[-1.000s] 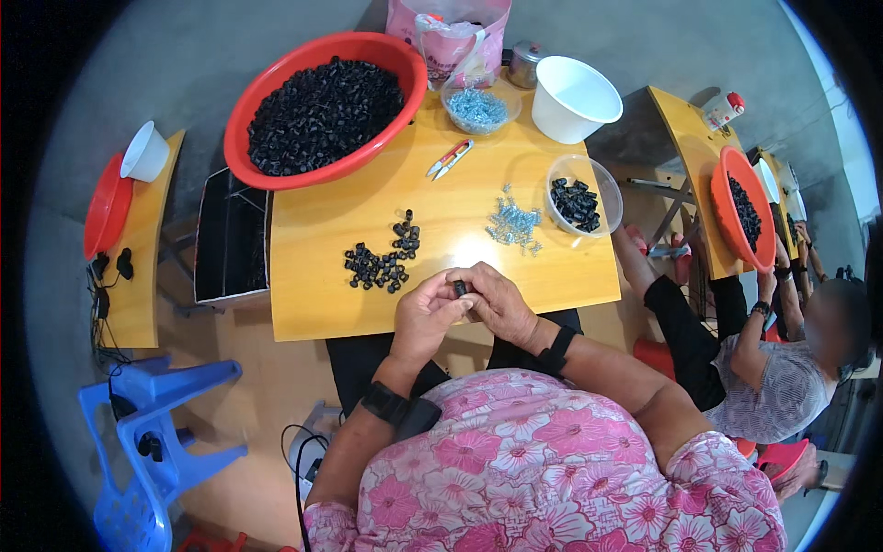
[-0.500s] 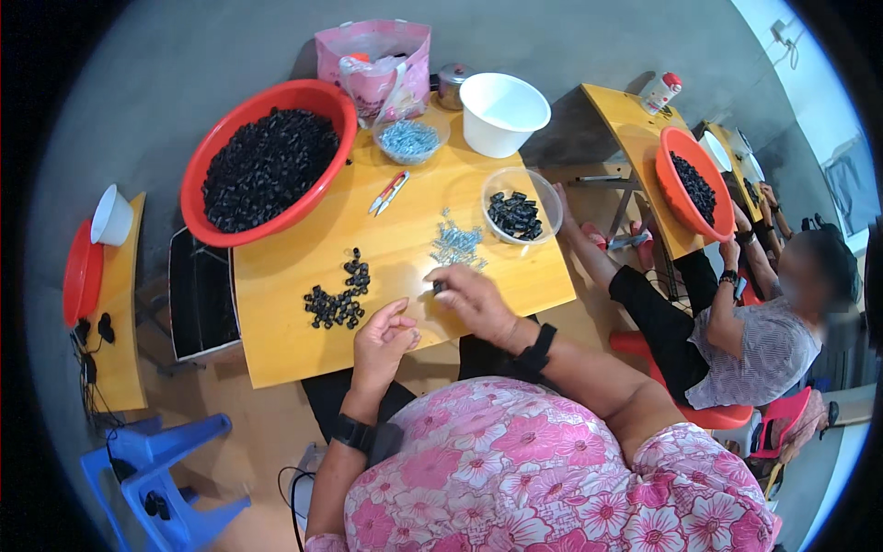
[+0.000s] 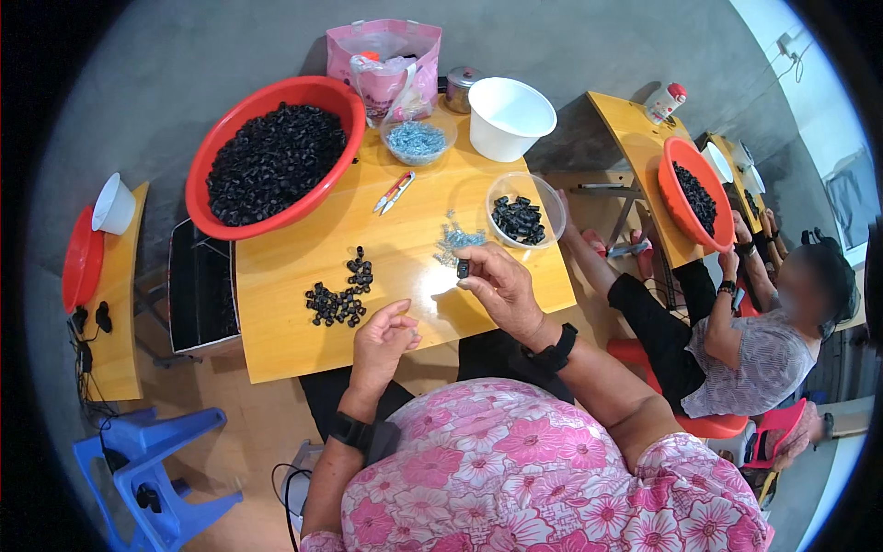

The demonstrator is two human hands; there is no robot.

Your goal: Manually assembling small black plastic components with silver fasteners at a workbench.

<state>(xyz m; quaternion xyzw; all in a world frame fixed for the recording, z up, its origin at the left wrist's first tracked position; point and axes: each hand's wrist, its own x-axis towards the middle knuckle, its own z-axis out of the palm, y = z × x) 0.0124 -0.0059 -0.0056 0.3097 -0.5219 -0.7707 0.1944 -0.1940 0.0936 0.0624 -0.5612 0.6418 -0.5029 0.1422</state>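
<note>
Thumb and fingers of my right hand (image 3: 506, 294) pinch a small black plastic part (image 3: 463, 269) just above the table's near side. My left hand (image 3: 382, 342) is at the table's near edge, its fingers curled toward the thumb; whatever they may hold is too small to make out. To its upper left lies a loose cluster of small black plastic pieces (image 3: 333, 305). Beyond my right hand is a scattered heap of small silvery screw-like pieces (image 3: 452, 237). A clear round bowl (image 3: 556, 207) beside that heap holds more black parts.
A large red basin (image 3: 195, 175) full of black pieces stands at the far left of the yellow table (image 3: 303, 262). Thread snips (image 3: 395, 193), a clear bowl of silvery pieces (image 3: 416, 140), a white tub (image 3: 510, 120) and a pink bag (image 3: 377, 83) are also there. Another person (image 3: 754, 345) sits at right.
My right hand has moved right and turned, bringing the pinched black part into clearer view near the silvery heap. My left hand has stayed nearly in place. The view has shifted slightly.
</note>
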